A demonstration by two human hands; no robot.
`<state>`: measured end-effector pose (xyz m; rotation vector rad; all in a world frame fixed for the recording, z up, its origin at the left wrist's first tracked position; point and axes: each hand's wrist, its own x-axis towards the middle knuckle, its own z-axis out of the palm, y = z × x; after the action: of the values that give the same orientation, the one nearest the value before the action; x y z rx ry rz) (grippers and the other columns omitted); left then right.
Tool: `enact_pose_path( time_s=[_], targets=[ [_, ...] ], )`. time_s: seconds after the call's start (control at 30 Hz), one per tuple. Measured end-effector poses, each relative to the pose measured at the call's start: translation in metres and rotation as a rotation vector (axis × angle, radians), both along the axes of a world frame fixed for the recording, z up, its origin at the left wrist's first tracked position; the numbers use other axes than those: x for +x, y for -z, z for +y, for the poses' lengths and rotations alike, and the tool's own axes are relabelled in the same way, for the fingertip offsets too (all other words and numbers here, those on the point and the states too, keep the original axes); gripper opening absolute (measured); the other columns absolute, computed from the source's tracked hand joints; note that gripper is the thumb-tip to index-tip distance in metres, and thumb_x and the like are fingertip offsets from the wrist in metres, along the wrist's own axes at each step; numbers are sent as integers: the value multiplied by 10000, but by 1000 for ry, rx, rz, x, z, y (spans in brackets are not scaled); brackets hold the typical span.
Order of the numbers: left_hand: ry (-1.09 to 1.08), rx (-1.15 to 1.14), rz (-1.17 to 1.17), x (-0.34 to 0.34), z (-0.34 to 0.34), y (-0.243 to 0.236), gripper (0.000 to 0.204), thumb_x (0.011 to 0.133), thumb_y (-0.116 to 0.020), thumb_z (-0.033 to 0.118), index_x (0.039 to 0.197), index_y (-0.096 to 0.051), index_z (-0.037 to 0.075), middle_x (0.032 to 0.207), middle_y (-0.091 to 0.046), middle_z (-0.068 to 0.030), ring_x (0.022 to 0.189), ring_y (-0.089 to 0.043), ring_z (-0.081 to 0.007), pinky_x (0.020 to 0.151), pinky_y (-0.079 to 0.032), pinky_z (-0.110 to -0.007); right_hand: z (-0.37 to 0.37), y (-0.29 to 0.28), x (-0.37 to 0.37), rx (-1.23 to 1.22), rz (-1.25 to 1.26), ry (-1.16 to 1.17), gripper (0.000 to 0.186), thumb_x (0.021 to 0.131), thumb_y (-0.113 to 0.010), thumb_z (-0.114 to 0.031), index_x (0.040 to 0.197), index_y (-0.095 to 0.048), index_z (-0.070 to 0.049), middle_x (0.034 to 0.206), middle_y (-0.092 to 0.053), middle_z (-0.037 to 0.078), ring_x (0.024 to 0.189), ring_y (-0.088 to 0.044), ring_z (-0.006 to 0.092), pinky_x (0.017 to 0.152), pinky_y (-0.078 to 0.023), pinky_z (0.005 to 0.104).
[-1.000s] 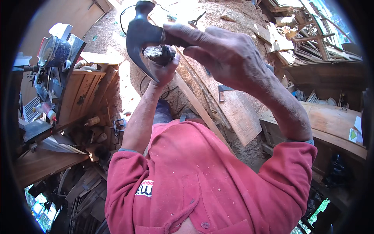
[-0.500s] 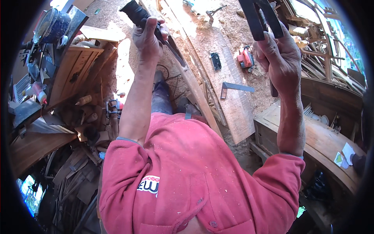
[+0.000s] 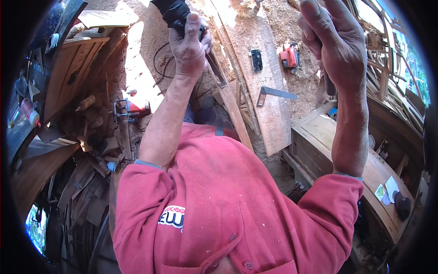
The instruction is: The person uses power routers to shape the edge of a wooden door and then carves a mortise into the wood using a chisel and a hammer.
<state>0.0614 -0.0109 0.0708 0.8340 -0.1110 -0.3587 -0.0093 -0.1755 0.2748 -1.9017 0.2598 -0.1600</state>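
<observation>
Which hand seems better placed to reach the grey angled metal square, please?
Probably the right hand: it appears nearer the square, though gripping a dark handle. The left hand holds a black-wrapped tool.

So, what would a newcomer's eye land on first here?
The red shirt fills the lower middle. Above it, the left fingers grip a black-wrapped tool near top centre, while at upper right the right fingers hold a dark handle. Between them, a metal square lies on a wooden board.
</observation>
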Motion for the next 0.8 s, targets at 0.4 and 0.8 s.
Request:
enact_pose_path(
  time_s=[0.4, 0.8],
  targets=[
    [-156, 114, -38, -13, -20, -11, 144, 919, -674, 145, 1013, -584, 83, 761, -564, -4, 493, -453, -55, 424, -356, -214, -8, 9, 77, -456, -270, -242, 420, 1000, -612, -309, 1374, -581, -121, 1129, -717, 86, 965, -675, 135, 808, -549, 310],
    [-207, 275, -103, -9, -30, 14, 107, 909, -664, 106, 975, -593, 59, 706, -557, 17, 524, -492, -44, 456, -386, -204, -17, 11, 111, -781, 11, -547, 407, 1037, -508, -316, 1385, -578, -117, 1215, -689, 143, 986, -690, 225, 867, -563, 377]
  ],
)
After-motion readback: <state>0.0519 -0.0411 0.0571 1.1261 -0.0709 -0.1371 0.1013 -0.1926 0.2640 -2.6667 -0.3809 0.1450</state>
